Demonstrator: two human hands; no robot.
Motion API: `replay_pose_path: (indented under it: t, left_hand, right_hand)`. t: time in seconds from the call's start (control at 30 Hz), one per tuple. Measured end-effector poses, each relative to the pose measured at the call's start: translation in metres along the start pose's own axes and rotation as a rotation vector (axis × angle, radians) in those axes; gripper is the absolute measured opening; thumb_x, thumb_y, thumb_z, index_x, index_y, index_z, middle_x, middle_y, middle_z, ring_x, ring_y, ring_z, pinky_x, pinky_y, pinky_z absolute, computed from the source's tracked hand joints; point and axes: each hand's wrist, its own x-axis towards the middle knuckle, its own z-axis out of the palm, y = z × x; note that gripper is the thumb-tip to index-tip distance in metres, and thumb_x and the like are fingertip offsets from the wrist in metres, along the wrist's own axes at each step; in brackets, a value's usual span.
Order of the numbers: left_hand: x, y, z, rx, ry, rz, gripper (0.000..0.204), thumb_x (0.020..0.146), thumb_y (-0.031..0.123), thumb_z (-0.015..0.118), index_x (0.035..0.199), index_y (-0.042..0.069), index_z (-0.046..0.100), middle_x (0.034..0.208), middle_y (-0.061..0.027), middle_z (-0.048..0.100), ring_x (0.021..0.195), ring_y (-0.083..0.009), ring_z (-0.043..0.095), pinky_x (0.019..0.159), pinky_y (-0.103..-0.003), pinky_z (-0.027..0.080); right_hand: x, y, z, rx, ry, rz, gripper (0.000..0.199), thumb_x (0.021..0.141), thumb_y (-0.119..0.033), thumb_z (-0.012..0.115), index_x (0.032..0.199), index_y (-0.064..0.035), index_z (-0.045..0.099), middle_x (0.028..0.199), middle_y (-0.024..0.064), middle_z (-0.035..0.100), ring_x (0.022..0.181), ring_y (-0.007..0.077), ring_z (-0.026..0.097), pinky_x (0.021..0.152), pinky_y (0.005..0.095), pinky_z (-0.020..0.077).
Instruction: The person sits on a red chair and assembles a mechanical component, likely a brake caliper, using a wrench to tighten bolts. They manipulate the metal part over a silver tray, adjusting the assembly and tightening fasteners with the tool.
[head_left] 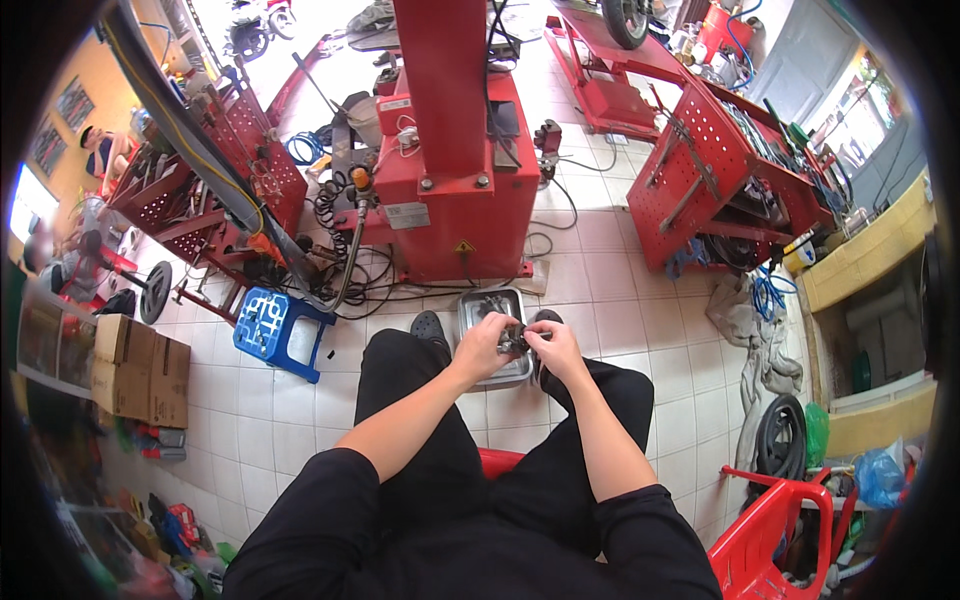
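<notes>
Between my knees, above a metal tray (466, 322) on the floor, both hands meet on one small dark metal part (514, 340). My left hand (484, 345) is closed round its left side. At its right side the fingers of my right hand (556, 350) are pinched together, touching the part. What kind of part it is I cannot make out, and my fingers cover much of it. Inside the tray, beyond my hands, lie some greyish pieces too small to name.
A red machine column (455, 215) stands just beyond the tray, with cables on the floor. At left are a blue stool (275, 325) and cardboard boxes (140, 370). Red tool carts (690, 170) flank the column. A red chair (770, 530) is at lower right. A person (105, 155) sits far left.
</notes>
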Motion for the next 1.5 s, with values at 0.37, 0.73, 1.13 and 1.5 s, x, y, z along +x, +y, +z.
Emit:
replay_pose_path:
  t: [0.37, 0.73, 1.13, 1.5]
  left_hand:
    - [-0.002, -0.008, 0.007, 0.130, 0.005, 0.157, 0.051, 0.060, 0.011, 0.080, 0.106, 0.009, 0.057, 0.099, -0.0097, 0.059, 0.092, -0.0310, 0.060, 0.076, -0.041, 0.047]
    - [-0.004, -0.005, 0.004, 0.154, -0.027, 0.075, 0.054, 0.061, 0.012, 0.080, 0.109, 0.012, 0.056, 0.103, -0.0090, 0.057, 0.097, -0.0314, 0.058, 0.079, -0.043, 0.046]
    - [-0.004, -0.013, -0.004, 0.240, -0.009, 0.147, 0.045, 0.063, 0.008, 0.073, 0.104, 0.011, 0.055, 0.095, -0.0104, 0.055, 0.094, -0.0304, 0.058, 0.080, -0.043, 0.046]
    - [0.004, -0.013, 0.001, 0.217, 0.005, 0.150, 0.052, 0.059, 0.008, 0.080, 0.105, 0.011, 0.058, 0.101, -0.0072, 0.060, 0.093, -0.0295, 0.060, 0.076, -0.040, 0.047]
  right_hand:
    - [-0.001, 0.003, -0.006, -0.013, -0.134, 0.113, 0.026, 0.077, -0.013, 0.060, 0.093, 0.0062, 0.066, 0.077, 0.0120, 0.067, 0.069, 0.0146, 0.062, 0.064, 0.0283, 0.0484]
    - [-0.002, -0.005, -0.008, 0.180, -0.217, 0.282, 0.017, 0.080, -0.003, 0.055, 0.095, -0.0011, 0.062, 0.067, -0.0015, 0.053, 0.054, 0.0061, 0.046, 0.048, 0.0226, 0.0343]
    - [-0.007, -0.020, -0.003, 0.219, -0.209, 0.340, 0.015, 0.084, -0.006, 0.054, 0.099, -0.0067, 0.058, 0.063, -0.0018, 0.051, 0.043, 0.0062, 0.042, 0.036, 0.0221, 0.0293]
    - [0.000, -0.009, -0.006, 0.158, -0.188, 0.355, 0.023, 0.086, -0.012, 0.052, 0.106, -0.0049, 0.060, 0.071, -0.0016, 0.051, 0.050, 0.0047, 0.043, 0.040, 0.0206, 0.0292]
